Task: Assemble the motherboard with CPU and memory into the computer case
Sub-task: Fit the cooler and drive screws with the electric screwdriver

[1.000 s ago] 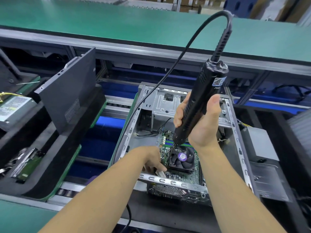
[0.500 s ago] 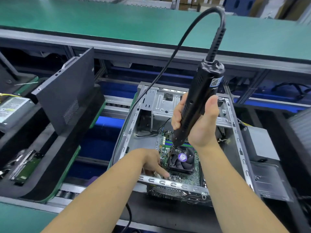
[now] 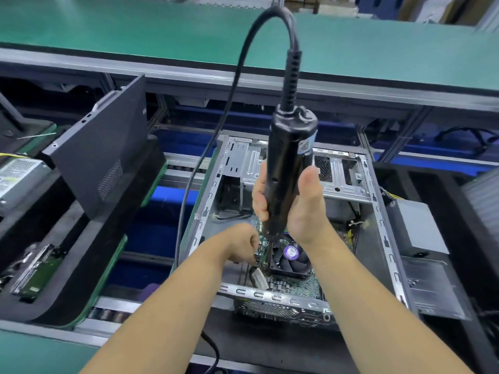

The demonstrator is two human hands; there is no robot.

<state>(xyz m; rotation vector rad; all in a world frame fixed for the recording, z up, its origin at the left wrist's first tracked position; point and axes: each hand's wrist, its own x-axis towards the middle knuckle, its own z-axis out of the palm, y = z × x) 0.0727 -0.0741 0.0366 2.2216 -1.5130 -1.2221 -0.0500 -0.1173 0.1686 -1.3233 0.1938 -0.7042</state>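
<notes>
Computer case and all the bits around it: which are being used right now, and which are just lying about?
In use:
computer case
motherboard
cooler fan
electric screwdriver
right hand
left hand

Lying about:
black side panel
power supply
hard drive

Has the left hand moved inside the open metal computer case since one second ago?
Yes. The left hand moved off the case's near rail, further in beside the black cooler fan.

blk screwdriver, grn motherboard
</notes>
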